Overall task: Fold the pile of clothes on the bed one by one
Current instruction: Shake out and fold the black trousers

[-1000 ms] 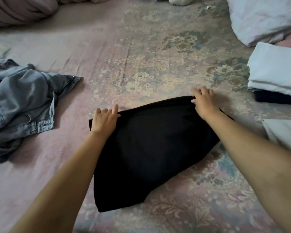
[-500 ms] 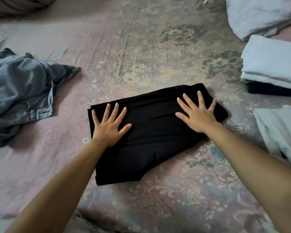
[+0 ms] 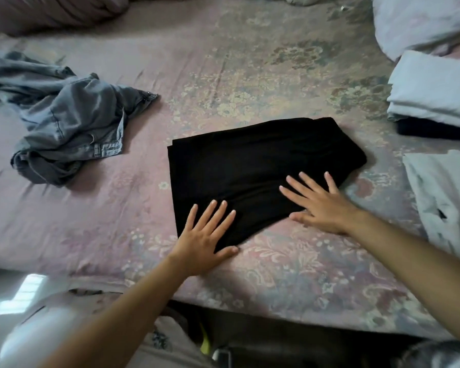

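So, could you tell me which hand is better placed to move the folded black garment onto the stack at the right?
Probably the right hand: it rests on the black garment nearest the folded stack.

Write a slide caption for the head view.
Both hands flat on a folded black garment; crumpled denim waits.
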`<action>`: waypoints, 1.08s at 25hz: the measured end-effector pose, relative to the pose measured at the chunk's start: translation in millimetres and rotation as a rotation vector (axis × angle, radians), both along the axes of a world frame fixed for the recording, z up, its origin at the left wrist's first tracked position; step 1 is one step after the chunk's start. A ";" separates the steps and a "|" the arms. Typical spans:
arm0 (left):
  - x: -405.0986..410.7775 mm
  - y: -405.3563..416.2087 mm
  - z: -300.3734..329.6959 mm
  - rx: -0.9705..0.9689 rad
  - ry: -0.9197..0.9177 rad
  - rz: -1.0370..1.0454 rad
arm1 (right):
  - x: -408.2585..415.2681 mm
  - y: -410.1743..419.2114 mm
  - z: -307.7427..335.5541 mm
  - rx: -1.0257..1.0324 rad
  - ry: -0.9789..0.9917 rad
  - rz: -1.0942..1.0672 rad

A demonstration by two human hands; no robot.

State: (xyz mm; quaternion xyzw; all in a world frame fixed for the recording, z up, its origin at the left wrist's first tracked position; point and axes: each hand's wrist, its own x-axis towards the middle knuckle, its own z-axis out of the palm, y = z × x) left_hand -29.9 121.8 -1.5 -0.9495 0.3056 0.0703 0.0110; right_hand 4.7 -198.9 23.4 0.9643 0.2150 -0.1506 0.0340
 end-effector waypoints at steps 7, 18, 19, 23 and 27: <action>11.2 46.5 9.1 -0.262 -0.091 -0.124 | -4.3 22.4 2.1 0.151 -0.246 0.288; 27.9 15.5 36.2 -0.659 0.258 0.710 | 35.8 68.9 24.7 0.067 -0.225 -0.371; 27.3 14.3 33.4 -0.559 0.219 0.687 | 31.1 74.6 18.9 -0.030 -0.399 -0.345; 29.7 14.6 32.1 -0.299 0.006 0.622 | -6.0 128.1 -9.5 0.319 -0.854 0.073; 30.1 21.7 31.3 -0.308 -0.023 0.596 | -36.1 168.1 -31.6 0.368 -0.460 0.102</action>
